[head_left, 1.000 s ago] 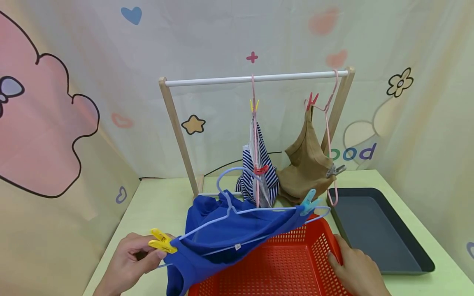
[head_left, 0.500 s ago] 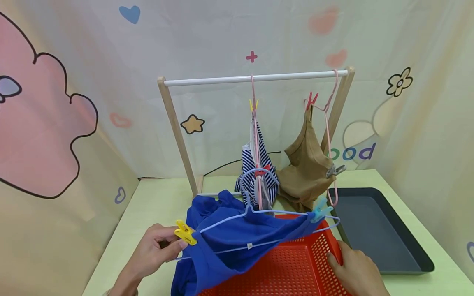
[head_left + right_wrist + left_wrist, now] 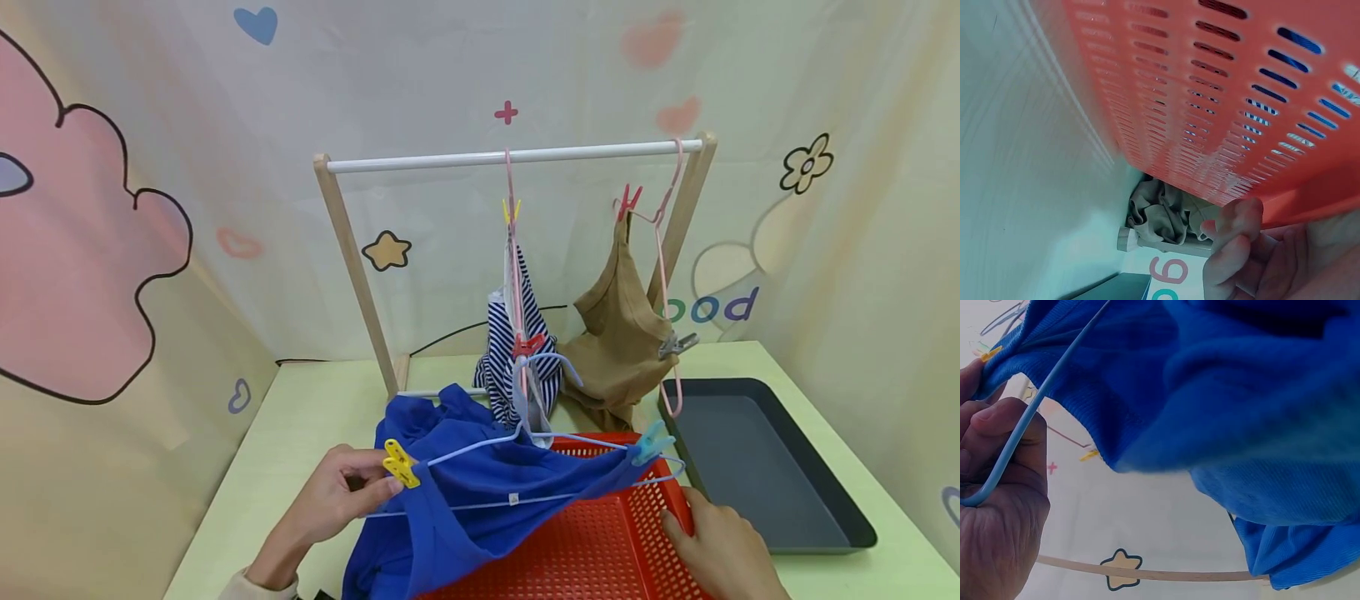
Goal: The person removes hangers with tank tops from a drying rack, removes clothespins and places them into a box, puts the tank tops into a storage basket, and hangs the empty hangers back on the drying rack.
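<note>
My left hand [image 3: 345,492] holds one end of a light blue clothes hanger [image 3: 480,446], its thumb and finger at a yellow clothespin [image 3: 401,464]. A blue garment [image 3: 465,533] is pegged to the hanger, with a light blue clothespin [image 3: 652,443] at the right end. In the left wrist view the hanger [image 3: 1054,378] crosses the palm and the cloth [image 3: 1166,406] hangs beside the fingers. My right hand [image 3: 720,537] grips the right rim of a red plastic basket [image 3: 570,542]. The right wrist view shows the basket's slotted wall [image 3: 1185,81] above the fingers. The garment covers the basket's left part.
Behind stands a wooden rack with a white rod [image 3: 435,161]. A striped garment [image 3: 502,342] and a brown garment [image 3: 618,333] hang from it on pink hangers, held by clothespins. At the right lies a dark grey tray [image 3: 772,467]. A printed curtain encloses the table [image 3: 307,425].
My left hand has moved to the right and slightly up, carrying the hanger and blue garment along. The hanger's hook now sits further right. My right hand stays on the basket rim.
</note>
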`<action>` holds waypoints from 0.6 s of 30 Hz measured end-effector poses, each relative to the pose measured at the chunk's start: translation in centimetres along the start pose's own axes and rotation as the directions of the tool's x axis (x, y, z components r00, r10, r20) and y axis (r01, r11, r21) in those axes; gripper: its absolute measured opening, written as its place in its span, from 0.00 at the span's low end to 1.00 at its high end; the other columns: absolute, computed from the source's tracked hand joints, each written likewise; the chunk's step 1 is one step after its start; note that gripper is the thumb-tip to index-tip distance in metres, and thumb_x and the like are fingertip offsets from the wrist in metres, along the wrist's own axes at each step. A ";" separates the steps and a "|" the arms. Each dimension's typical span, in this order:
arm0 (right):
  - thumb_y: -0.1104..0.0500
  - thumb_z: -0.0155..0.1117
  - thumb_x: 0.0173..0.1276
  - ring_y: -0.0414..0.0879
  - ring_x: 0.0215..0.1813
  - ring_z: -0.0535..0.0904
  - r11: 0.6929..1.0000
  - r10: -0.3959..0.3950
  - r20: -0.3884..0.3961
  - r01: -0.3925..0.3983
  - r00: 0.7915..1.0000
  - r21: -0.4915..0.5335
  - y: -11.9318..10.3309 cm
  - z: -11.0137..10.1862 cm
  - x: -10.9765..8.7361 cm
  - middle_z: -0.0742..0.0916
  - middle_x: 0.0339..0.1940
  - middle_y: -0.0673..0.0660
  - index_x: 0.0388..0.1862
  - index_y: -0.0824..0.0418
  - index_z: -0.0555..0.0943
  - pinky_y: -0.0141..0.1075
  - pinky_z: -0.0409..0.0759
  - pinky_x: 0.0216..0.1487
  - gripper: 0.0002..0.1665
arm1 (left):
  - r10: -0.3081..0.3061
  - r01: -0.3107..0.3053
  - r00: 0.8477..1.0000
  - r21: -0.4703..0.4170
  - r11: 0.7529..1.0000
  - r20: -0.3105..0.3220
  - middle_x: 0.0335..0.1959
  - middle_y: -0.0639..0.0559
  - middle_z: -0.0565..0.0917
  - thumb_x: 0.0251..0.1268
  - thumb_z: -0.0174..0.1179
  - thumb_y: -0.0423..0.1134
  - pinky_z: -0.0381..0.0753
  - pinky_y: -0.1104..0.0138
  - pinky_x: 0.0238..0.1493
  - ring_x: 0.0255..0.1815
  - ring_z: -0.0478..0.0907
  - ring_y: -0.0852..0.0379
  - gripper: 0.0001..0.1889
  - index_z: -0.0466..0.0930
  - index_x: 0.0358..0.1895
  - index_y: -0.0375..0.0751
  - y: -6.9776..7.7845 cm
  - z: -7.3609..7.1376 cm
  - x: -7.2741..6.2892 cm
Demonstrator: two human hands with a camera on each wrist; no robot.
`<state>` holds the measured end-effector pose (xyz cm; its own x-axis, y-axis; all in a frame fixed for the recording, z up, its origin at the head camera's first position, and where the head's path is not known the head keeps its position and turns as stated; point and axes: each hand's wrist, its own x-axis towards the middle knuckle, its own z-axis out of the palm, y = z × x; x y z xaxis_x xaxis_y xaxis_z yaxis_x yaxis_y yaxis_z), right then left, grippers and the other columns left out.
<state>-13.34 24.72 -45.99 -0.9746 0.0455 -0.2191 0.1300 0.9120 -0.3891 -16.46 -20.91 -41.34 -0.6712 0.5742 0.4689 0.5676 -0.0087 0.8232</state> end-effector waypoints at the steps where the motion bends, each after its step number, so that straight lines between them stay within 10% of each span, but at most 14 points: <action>1: 0.48 0.57 0.70 0.47 0.28 0.78 1.000 -0.004 -0.001 0.004 1.000 -0.002 0.0 0.0 0.0 0.85 0.31 0.57 0.59 0.76 0.71 0.46 0.79 0.30 0.33 | -0.007 0.007 1.000 0.000 1.000 0.002 0.12 0.50 0.60 0.63 0.53 0.18 0.55 0.73 0.09 0.11 0.58 0.61 0.14 0.83 0.44 0.36 -0.1 0.0 0.1; 18: 0.48 0.58 0.69 0.49 0.30 0.79 0.999 0.004 -0.003 -0.004 1.000 -0.032 -0.1 -0.1 0.1 0.86 0.35 0.63 0.59 0.77 0.71 0.51 0.82 0.34 0.34 | -0.137 0.139 0.989 -0.035 0.990 0.057 0.14 0.44 0.64 0.69 0.54 0.24 0.60 0.71 0.11 0.12 0.63 0.61 0.11 0.82 0.49 0.32 -1.7 0.4 1.1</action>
<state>-13.47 24.69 -45.90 -0.9746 0.0505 -0.2180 0.1284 0.9242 -0.3597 -17.99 -19.94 -42.40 -0.7142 0.6160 0.3322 0.4515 0.0428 0.8912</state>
